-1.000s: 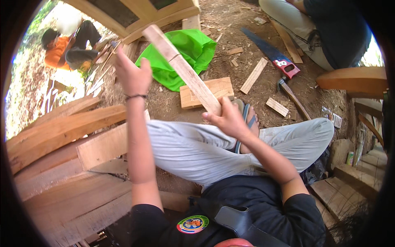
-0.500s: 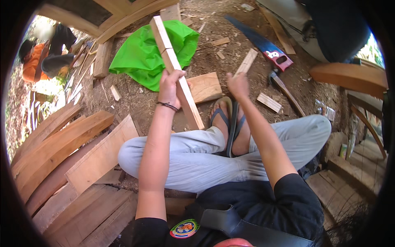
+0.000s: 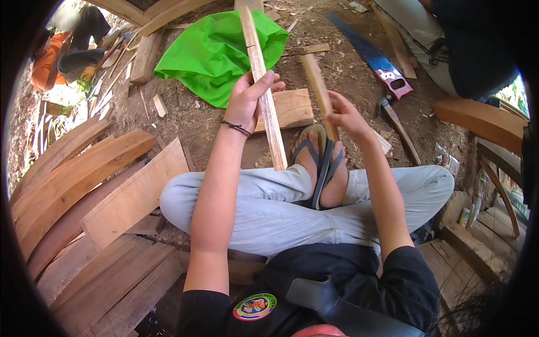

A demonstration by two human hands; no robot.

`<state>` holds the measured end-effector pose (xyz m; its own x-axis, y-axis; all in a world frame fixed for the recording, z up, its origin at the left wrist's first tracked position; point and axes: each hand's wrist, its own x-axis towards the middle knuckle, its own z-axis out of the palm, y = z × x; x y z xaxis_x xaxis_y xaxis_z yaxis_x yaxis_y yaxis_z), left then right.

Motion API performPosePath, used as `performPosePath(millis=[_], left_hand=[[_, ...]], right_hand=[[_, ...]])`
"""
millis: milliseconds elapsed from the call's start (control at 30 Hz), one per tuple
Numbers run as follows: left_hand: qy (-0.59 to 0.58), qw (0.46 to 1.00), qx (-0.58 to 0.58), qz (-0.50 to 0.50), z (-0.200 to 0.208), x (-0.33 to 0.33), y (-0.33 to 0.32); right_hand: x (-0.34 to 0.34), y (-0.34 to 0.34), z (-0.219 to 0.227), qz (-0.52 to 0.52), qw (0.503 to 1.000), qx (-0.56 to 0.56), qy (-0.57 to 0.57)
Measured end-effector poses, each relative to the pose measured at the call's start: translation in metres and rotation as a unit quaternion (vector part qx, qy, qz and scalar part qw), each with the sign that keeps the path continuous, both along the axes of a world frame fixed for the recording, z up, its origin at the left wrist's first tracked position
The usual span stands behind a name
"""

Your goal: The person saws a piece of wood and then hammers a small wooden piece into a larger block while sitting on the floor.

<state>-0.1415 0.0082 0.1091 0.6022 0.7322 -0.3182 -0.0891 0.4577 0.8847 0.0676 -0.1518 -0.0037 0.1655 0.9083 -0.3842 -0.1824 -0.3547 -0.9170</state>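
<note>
My left hand (image 3: 252, 100) is closed around a long, narrow wood strip (image 3: 268, 121), which has a dark line across its upper part. The strip slants over a bright green cloth or plastic sheet (image 3: 210, 56) and a flat wood block (image 3: 292, 108) on the ground. In my right hand (image 3: 349, 117) a shorter wood piece (image 3: 318, 84) stands nearly upright, gripped near its lower end between thumb and fingers. The two pieces are apart. Below them are my feet in dark flip-flops (image 3: 321, 168).
A blue-bladed handsaw (image 3: 368, 53) and a hammer (image 3: 401, 129) lie on the right. Curved planks (image 3: 84, 180) are stacked at left, beside a thin board (image 3: 135, 194). A person in orange (image 3: 50, 67) is at far left; another person's leg (image 3: 418, 33) shows at upper right.
My right hand has turned the shorter piece more upright and shifted it closer to the strip. The strip has rolled in my left hand, showing a different face. The view has shifted slightly.
</note>
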Motion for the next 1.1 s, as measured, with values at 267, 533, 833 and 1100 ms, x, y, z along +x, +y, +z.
performPosePath(millis=[267, 533, 833, 1100], left_hand=[[0.013, 1.000, 0.014, -0.023, -0.001, 0.005, -0.010], [0.068, 0.990, 0.097, -0.082, 0.000, 0.004, -0.007], [0.212, 0.949, 0.156, -0.173, -0.016, 0.002, -0.004], [0.166, 0.939, 0.167, -0.253, -0.015, 0.003, -0.007]], right_hand=[[-0.034, -0.029, 0.088, 0.036, 0.985, 0.143, -0.090], [-0.018, -0.048, 0.055, 0.018, 0.949, 0.145, -0.279], [-0.038, -0.042, 0.028, 0.060, 0.958, 0.149, -0.237], [-0.032, -0.045, 0.012, 0.069, 0.973, 0.122, -0.186]])
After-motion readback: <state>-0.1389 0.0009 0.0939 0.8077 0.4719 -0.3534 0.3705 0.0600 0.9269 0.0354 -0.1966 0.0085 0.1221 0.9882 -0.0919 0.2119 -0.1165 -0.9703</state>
